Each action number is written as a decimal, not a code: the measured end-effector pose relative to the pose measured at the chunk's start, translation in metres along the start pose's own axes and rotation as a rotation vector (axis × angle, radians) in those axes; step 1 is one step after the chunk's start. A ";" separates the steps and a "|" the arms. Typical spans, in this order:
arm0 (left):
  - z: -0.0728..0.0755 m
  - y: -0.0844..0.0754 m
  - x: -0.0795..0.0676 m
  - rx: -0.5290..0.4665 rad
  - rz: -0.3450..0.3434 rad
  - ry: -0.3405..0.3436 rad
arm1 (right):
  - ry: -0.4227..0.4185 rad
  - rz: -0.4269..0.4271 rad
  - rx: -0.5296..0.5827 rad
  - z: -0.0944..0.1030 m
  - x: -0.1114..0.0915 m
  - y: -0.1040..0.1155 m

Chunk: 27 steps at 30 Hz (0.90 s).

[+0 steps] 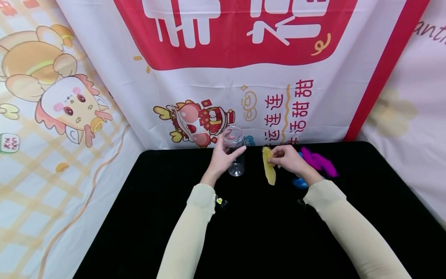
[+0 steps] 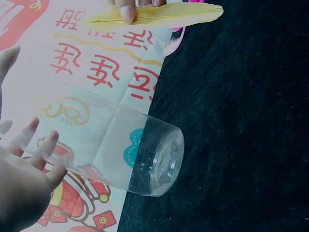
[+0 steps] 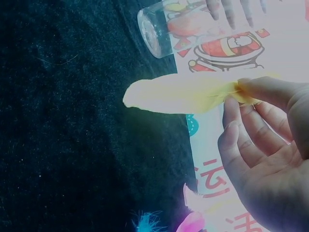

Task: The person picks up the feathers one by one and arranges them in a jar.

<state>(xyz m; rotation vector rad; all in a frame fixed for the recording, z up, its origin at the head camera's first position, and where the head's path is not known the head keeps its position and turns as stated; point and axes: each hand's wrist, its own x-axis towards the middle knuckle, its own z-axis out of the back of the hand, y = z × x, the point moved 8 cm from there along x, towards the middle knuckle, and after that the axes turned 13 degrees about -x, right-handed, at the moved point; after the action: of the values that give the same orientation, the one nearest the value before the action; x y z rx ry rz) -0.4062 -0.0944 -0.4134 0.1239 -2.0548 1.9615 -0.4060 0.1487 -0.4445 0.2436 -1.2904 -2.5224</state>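
Nearest the camera, two long pale cream fabric sleeves [image 1: 184, 234] enter from the lower edge of the head view and extend forward over a rectangular table with a matt black surface [image 1: 244, 236]. The left hand [image 1: 223, 157] is curved about a clear, colourless cylindrical jar [image 1: 237, 166], its thumb along one side and its fingers along the other. The jar is upright over the far middle part of the table, its round base downward; whether the base bears on the surface cannot be told.

The right hand [image 1: 286, 158] pinches a long, flat yellow feather [image 1: 269, 172] between thumb and fingers, close to the downy end. The feather's broad, rounded end points down toward the table; the feather lies to the right of the jar, near it but apart from it. Beyond the right hand and partly hidden by it are bright magenta feathers [image 1: 318, 161] and, nearer the forearm, a vivid blue feather [image 1: 300, 183], both on the table's right-hand side.

Behind the table hangs a white cloth backdrop [image 1: 205, 83] bearing a large red panel, red Chinese characters and a cartoon figure in red and gold. At left, a cream cloth with a yellow lattice [image 1: 31, 170] shows a cartoon animal.
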 end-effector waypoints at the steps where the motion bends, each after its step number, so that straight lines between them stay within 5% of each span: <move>1: 0.000 0.000 0.000 0.002 0.000 -0.002 | -0.004 0.002 0.000 0.000 0.000 0.001; 27: -0.003 0.006 0.003 -0.109 0.008 0.009 | -0.060 0.033 0.021 0.010 -0.011 0.019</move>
<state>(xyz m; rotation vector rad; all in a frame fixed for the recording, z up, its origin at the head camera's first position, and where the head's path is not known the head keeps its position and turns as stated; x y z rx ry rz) -0.4101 -0.0902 -0.4178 0.0837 -2.1536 1.8466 -0.3955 0.1497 -0.4233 0.1507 -1.3326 -2.5073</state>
